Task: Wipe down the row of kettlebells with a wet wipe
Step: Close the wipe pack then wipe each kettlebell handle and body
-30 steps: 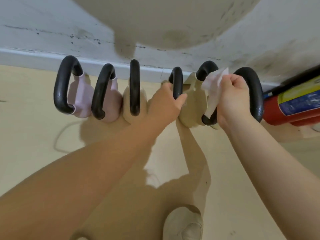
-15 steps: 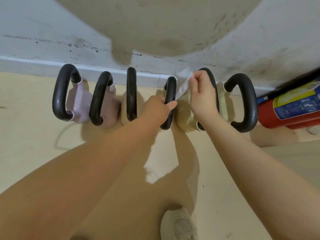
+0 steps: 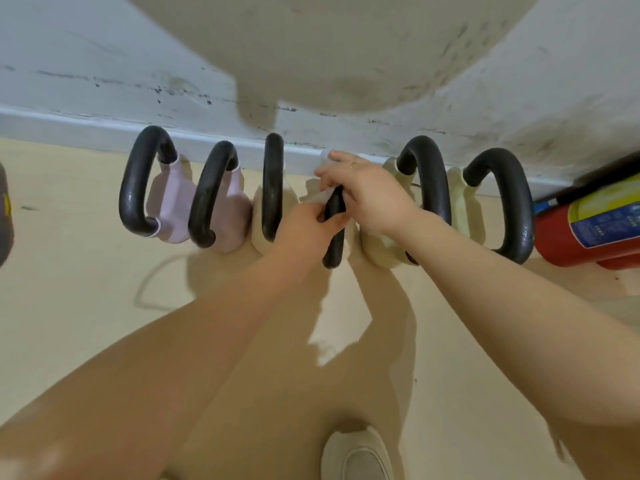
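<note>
Both hands meet at the fourth kettlebell from the left: the left hand [image 3: 311, 225] curls its fingers and thumb around the middle of that bell's black handle [image 3: 334, 237], while the right hand [image 3: 367, 192] comes over the top of the same handle and pinches a white wet wipe [image 3: 317, 197] against it, a gold ring showing on one finger. Only a crumpled edge of the wipe shows, poking out on the left of the handle between the two hands, with a small pale bit also near the right fingertips by the skirting board. The kettlebell under the hands has a cream body, mostly hidden by the hands. It stands in a row of six along the foot of the wall [image 3: 104, 57], all on a pale floor [image 3: 69, 271] and all with black loop handles. To its left are a cream kettlebell [image 3: 272, 188] seen edge-on, then two pink kettlebells [image 3: 221, 199] [image 3: 145, 181]. To its right stand two more cream kettlebells [image 3: 429, 188] [image 3: 502, 202], the last one just beside a red fire extinguisher [image 3: 588, 230] with a blue and yellow label, lying on the floor. A light shoe [image 3: 356, 455] shows at the bottom edge, between the forearms. A large shadow falls across the scuffed white wall above the row.
</note>
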Motion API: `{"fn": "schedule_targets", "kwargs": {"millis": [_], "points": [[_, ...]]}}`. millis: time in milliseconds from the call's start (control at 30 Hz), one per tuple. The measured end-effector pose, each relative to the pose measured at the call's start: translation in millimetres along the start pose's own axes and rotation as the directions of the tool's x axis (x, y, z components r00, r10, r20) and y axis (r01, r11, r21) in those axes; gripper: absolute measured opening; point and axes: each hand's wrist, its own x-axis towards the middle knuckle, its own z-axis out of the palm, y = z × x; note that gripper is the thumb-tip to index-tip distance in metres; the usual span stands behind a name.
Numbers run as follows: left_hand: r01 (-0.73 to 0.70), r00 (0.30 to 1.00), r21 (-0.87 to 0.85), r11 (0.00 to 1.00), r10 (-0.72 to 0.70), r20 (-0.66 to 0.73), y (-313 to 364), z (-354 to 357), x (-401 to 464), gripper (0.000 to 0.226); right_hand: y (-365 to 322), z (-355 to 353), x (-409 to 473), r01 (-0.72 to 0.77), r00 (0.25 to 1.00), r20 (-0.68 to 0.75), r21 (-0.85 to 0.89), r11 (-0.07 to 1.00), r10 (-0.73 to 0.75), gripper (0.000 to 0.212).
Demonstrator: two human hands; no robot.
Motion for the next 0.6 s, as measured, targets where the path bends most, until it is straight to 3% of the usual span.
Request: {"fn": "schedule_targets", "kwargs": {"millis": [100, 167, 233, 333, 400, 467, 533, 600], "points": [[0.005, 1.0, 0.031, 1.0, -0.005, -0.009, -3, 2, -1, 0.024, 6, 1, -8, 0.113, 0.993, 0.017, -0.023, 0.993, -0.113, 0.041], [-0.008, 0.999, 0.024, 1.0, 0.009, -0.034, -4, 3, -6, 0.026, 14, -5, -7, 0.067, 0.997, -0.03, 0.029, 0.997, -0.066, 0.052], [-0.021, 0.999, 0.073, 0.997, 0.024, -0.046, -5, 5, -12, 0.032, 16, -10, -1, 0.04, 0.997, -0.063, 0.052, 0.998, -0.036, 0.049], [-0.073, 0.996, 0.172, 0.982, 0.079, -0.031, -10, 5, -19, 0.031, 6, -8, 2, 0.181, 0.979, 0.099, -0.016, 0.983, -0.178, 0.036], [-0.086, 0.995, 0.222, 0.971, 0.095, -0.031, -14, 4, -25, 0.031, 3, -4, 4, 0.24, 0.962, 0.148, -0.043, 0.97, -0.231, 0.039], [-0.081, 0.995, 0.202, 0.976, 0.09, -0.038, -16, 4, -29, 0.021, -1, -4, 13, 0.103, 0.98, 0.165, 0.029, 0.994, -0.107, 0.046], [-0.068, 0.995, 0.191, 0.979, 0.081, -0.059, -14, 4, -30, 0.025, -3, 1, 24, -0.028, 0.987, 0.161, 0.074, 0.997, 0.016, 0.053], [-0.054, 0.995, 0.209, 0.976, 0.069, -0.066, -14, 3, -29, 0.024, -11, 6, 26, -0.034, 0.99, 0.143, 0.095, 0.995, 0.02, 0.056]]}}
